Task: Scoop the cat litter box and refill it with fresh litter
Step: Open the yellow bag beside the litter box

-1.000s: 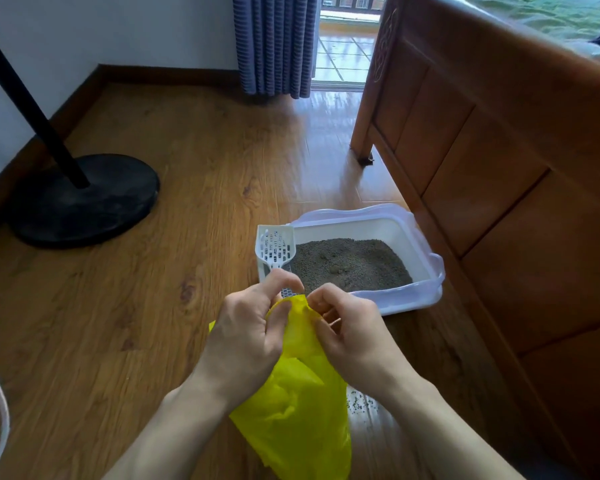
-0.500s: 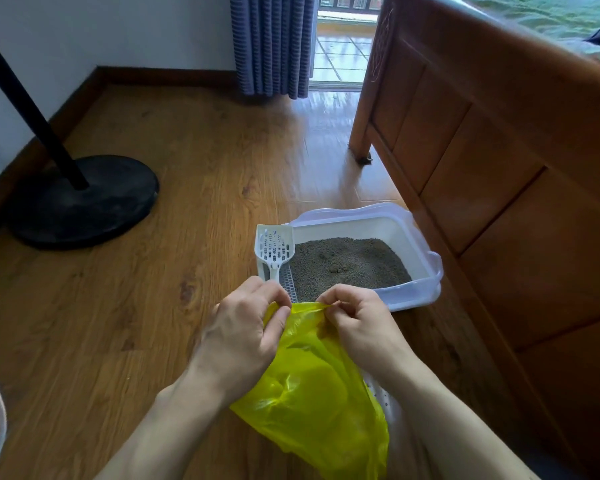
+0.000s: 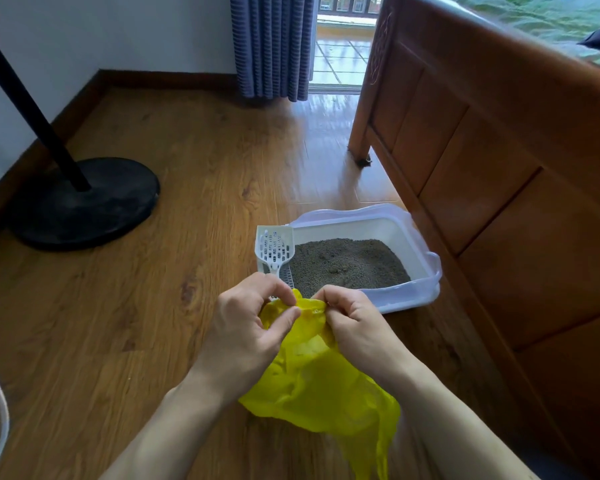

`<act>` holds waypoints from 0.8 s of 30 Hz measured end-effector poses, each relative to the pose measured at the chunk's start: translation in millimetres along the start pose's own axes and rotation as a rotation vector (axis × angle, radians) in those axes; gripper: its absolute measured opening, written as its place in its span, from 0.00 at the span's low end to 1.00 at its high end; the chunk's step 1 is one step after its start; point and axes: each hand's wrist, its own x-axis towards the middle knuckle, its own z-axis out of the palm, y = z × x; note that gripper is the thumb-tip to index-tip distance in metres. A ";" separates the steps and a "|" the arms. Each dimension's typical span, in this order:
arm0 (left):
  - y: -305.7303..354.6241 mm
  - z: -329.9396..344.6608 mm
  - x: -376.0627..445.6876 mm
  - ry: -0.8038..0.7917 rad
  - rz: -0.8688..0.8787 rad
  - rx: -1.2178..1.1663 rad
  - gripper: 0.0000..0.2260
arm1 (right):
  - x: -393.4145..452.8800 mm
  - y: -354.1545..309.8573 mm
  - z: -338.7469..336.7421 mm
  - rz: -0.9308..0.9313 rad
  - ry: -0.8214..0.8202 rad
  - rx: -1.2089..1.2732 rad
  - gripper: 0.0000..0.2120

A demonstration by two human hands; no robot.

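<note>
Both hands pinch the top edge of a yellow plastic bag (image 3: 319, 382): the left hand (image 3: 246, 327) and right hand (image 3: 355, 327) have fingers curled on the crumpled rim, close together. At 12 o'clock from them, on the wooden floor (image 3: 153, 306), the litter box (image 3: 420, 244) holds grey litter (image 3: 347, 263), a white slotted scoop (image 3: 274, 247) propped at its 9 o'clock corner and a wooden bed frame (image 3: 499, 168) at its 3 o'clock side.
</note>
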 end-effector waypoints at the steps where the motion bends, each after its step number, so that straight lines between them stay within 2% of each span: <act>1: -0.6 0.2 -0.2 0.015 -0.029 -0.014 0.04 | 0.6 0.5 0.0 -0.003 0.011 -0.020 0.15; 5: -8.5 1.7 0.8 0.051 -0.263 -0.037 0.06 | 0.0 3.6 0.2 -0.040 0.110 -0.084 0.15; 8: -13.2 0.5 3.8 0.056 -0.420 -0.192 0.06 | -3.5 1.9 0.7 -0.142 0.154 -0.232 0.10; 10: -13.2 -2.0 5.8 0.047 -0.473 -0.266 0.06 | -5.0 -1.3 -0.8 -0.228 0.144 -0.339 0.11; 13: -8.4 -7.6 7.1 0.020 -0.496 -0.307 0.10 | -7.2 -5.8 -2.9 -0.346 0.113 -0.381 0.12; 16: -5.6 -10.1 7.2 0.007 -0.492 -0.264 0.16 | -9.0 -8.0 -3.1 -0.384 0.089 -0.404 0.02; 19: -5.4 -11.2 7.4 0.015 -0.528 -0.233 0.13 | -8.7 -4.6 -4.5 -0.360 0.040 -0.485 0.14; 20: -3.7 -12.8 7.4 0.010 -0.530 -0.222 0.09 | -7.4 -2.3 -4.7 -0.360 0.038 -0.502 0.13; 22: 2.0 -16.4 6.0 -0.031 -0.485 -0.070 0.07 | -5.8 1.2 -4.3 -0.378 0.076 -0.521 0.08; 24: 7.5 -18.2 2.6 -0.095 -0.377 0.162 0.12 | -3.6 3.9 -5.2 -0.386 0.116 -0.524 0.04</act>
